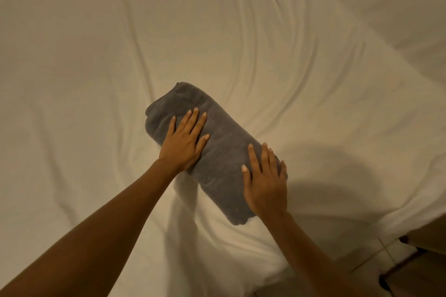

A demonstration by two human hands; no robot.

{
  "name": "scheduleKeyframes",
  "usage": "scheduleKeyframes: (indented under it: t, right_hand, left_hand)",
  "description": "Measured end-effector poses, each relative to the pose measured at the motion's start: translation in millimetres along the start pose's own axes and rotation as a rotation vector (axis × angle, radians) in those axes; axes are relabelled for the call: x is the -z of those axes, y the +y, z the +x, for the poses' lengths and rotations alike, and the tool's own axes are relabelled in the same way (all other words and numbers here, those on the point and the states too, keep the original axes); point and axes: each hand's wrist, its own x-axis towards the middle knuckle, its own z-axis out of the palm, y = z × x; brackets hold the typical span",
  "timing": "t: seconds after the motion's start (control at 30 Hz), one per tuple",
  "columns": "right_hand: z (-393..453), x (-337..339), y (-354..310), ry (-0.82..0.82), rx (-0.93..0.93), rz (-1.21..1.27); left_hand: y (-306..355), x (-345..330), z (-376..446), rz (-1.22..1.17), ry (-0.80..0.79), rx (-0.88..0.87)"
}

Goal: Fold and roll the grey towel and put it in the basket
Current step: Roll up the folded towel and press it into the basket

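Our right hand (pixel 265 183) lies flat and open on the near end of the rolled grey towel (pixel 217 152), gripping nothing; our left hand (pixel 184 141) presses open-palmed on its far end; the roll rests on the white bedsheet (pixel 96 55)

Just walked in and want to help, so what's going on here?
A person is working a grey towel on a bed covered by a white sheet. The towel is already rolled, and the left hand and right hand lie flat on top of it. No basket is in view.
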Motion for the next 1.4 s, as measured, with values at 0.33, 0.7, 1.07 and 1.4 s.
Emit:
scheduleKeyframes:
  t: [0.33,0.7,1.07,1.4]
  right_hand:
    - [21.1,-29.4,25.8,-0.214,-0.012,0.017]
    - [10.7,12.1,45.8,-0.407,0.176,-0.058]
    - [8.8,34.7,102.3,-0.427,0.669,-0.236]
    - [33.1,4.2,109.2,-0.142,0.847,-0.322]
  left_hand:
    - [-0.4,-21.5,14.2,0.019,-0.005,0.026]
    - [45.0,27.9,-35.5,-0.142,-0.18,0.173]
    - [164.4,-27.1,-156.2,-0.181,-0.07,0.339]
    - [216.4,-79.4,-128.2,0.062,0.244,0.605]
